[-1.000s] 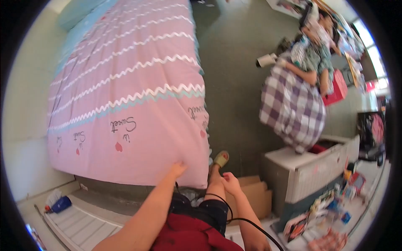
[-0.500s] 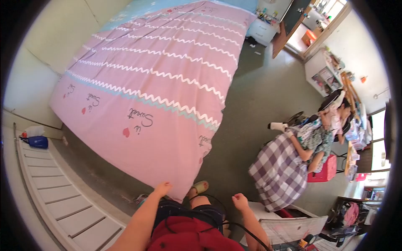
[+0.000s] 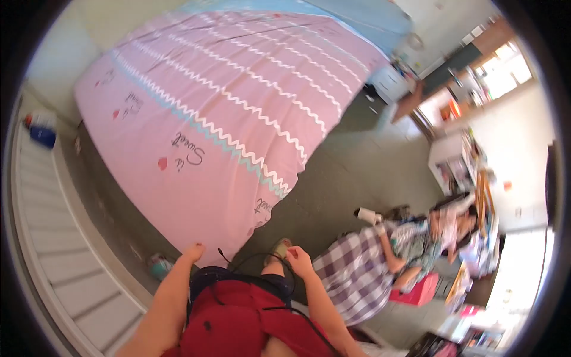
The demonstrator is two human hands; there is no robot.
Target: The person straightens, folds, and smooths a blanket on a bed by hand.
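A pink bedsheet (image 3: 202, 137) with white wavy stripes, "Sweet" lettering and red hearts covers the bed. At its near corner is my left hand (image 3: 193, 253), fingers closed on the sheet's edge. My right hand (image 3: 299, 262) is in front of my body, to the right of that corner and apart from the sheet. Its fingers are curled in, and nothing shows in them. A thin black cable (image 3: 247, 257) loops between my hands, over my red top (image 3: 238, 315).
White slatted boards (image 3: 65, 250) run along the left, with a blue item (image 3: 43, 135) on top. Seated at the right is another person (image 3: 410, 238), near a purple-white checked cloth (image 3: 351, 273). A white cabinet (image 3: 389, 83) stands beyond the bed.
The view has turned and shifted. My right hand has come inward, nearer my left hand and the bed corner. My left hand stays at the sheet's corner.
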